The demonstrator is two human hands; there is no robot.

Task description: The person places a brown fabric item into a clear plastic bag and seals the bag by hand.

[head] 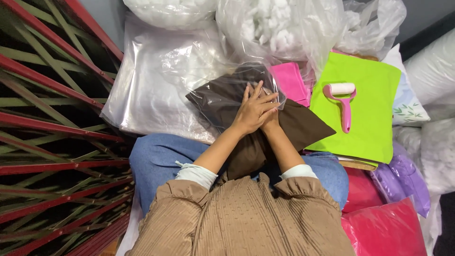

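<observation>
A dark brown fabric cover [303,127] lies across my lap, its far end tucked inside a clear plastic bag [222,90]. My left hand [253,110] lies flat on top of my right hand [271,121], fingers spread. Both press down on the brown cover at the mouth of the bag. My right hand is mostly hidden under the left, so its fingers cannot be made out.
A pink lint roller [344,102] rests on a lime green cover [365,109] to the right. A pink cover [291,83] lies beside it. Bags of white stuffing [279,28] sit behind, red and purple bagged cushions [388,227] at right, a red metal gate [52,132] at left.
</observation>
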